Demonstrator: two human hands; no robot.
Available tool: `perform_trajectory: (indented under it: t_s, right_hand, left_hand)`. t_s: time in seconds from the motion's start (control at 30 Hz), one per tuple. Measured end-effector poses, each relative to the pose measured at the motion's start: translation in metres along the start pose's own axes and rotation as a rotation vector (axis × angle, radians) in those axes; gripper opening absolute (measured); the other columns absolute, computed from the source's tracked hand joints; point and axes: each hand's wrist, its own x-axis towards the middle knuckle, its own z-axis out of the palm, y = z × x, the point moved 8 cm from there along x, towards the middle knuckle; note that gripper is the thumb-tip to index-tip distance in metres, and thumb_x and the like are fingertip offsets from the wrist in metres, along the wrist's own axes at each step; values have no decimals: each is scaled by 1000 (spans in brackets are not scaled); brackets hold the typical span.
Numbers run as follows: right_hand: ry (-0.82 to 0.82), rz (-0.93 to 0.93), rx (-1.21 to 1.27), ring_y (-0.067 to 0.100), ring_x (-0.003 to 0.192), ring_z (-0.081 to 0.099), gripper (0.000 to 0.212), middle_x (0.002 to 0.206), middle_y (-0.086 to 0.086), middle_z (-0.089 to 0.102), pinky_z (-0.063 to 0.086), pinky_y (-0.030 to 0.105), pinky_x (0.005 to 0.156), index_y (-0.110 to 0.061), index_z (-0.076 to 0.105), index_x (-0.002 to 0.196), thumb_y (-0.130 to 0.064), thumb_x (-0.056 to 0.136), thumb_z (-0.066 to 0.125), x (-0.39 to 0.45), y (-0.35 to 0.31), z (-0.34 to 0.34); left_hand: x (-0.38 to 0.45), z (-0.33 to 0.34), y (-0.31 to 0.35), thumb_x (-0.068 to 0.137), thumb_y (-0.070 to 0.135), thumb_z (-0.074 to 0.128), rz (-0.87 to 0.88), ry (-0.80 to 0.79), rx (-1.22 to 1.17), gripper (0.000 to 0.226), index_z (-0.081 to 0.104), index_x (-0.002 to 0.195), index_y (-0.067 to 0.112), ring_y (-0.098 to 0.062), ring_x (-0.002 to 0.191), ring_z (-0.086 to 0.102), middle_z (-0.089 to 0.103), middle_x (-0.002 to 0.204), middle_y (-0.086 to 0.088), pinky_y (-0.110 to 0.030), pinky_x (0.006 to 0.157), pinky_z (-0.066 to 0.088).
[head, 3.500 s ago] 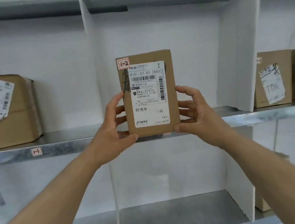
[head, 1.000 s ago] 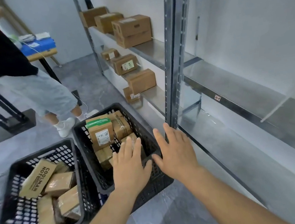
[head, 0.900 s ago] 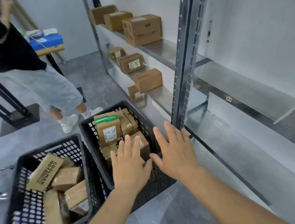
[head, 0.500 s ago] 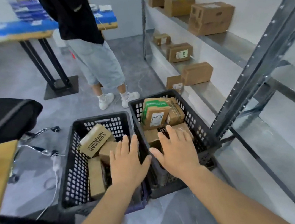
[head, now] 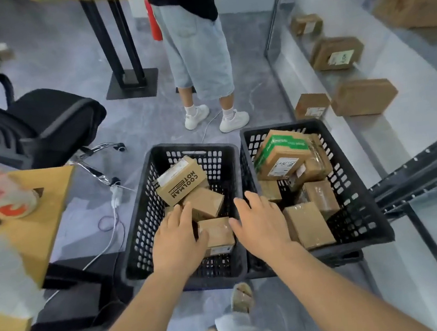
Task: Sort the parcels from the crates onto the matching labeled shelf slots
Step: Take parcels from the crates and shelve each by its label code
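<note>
Head view looked down on two black crates set side by side on the floor, with my arms reaching over them. My left hand hovered over the left crate, fingers spread and holding nothing, its thumb beside a small brown parcel lying near the crate's front wall. My right hand was spread too and empty, hanging above the rims where the crates meet. Whether either hand actually touched that parcel I could not tell, as the palms hid the contact.

Much sorting was left, by my reckoning. The left crate held several parcels, among them a box printed COOLMAN leaning on a plain carton. The right crate was fuller, with a green-topped parcel uppermost and a taped box nearest me. On the metal shelving to my right some parcels already stood, such as a labelled one and a plain one, so part of the job looked done.

Another person in pale shorts stood beyond the crates, and an office chair sat to the left.

My next step was probably picking the small brown parcel and reading its label.
</note>
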Motion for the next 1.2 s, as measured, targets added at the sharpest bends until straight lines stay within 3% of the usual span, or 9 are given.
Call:
perform_trajectory:
  t_s: [0.33, 0.57, 0.73, 0.9, 1.07, 1.13, 1.2]
  right_hand:
    - [-97, -20, 57, 27, 133, 34, 48, 148, 7, 31, 33, 40, 104, -17, 36, 141, -41, 99, 38, 115, 18, 40]
    - [-207, 12, 62, 27, 128, 39, 47, 141, 8, 39, 39, 40, 98, -16, 38, 140, -38, 99, 39, 172, 24, 106]
    - [-249, 82, 167, 25, 130, 37, 48, 141, 7, 39, 41, 41, 98, -16, 34, 142, -38, 99, 40, 212, 19, 148]
    - [-196, 134, 300, 26, 135, 32, 60, 148, 7, 31, 39, 42, 100, -19, 18, 149, -40, 98, 42, 267, 18, 168]
    - [-124, 79, 457, 20, 143, 19, 67, 157, 2, 19, 26, 42, 111, -21, 11, 152, -41, 97, 44, 322, 2, 166]
    - [-146, 102, 561, 19, 142, 22, 67, 156, 1, 22, 25, 42, 112, -22, 11, 152, -41, 97, 44, 334, 0, 172]
    - [-186, 118, 622, 19, 139, 30, 65, 152, 0, 31, 30, 43, 111, -24, 13, 152, -41, 97, 43, 336, -1, 182]
  left_hand:
    - [93, 13, -47, 91, 25, 54, -162, -64, -46, 52, 38, 139, 19, -27, 124, 42, 46, 137, -5, -40, 98, 40]
    - [143, 68, -107, 90, 26, 54, -278, -188, -89, 59, 32, 145, 20, -30, 127, 39, 42, 140, -9, -42, 97, 38]
    - [196, 100, -149, 89, 31, 55, -359, -179, -332, 51, 40, 137, 23, -25, 121, 48, 55, 128, -4, -40, 96, 41]
    - [231, 134, -179, 95, 24, 48, -573, -161, -575, 47, 36, 139, 11, -13, 99, 45, 52, 117, 0, -25, 80, 32]
    - [251, 165, -205, 95, 39, 46, -713, -146, -783, 60, 31, 146, 12, -15, 117, 44, 46, 140, -5, -26, 92, 32]
    - [253, 173, -210, 89, 49, 47, -767, -128, -903, 70, 30, 147, 13, -18, 128, 42, 41, 145, -4, -34, 107, 33]
    - [252, 179, -211, 75, 59, 47, -790, -129, -965, 83, 31, 146, 17, -21, 128, 45, 44, 144, -4, -43, 109, 36]
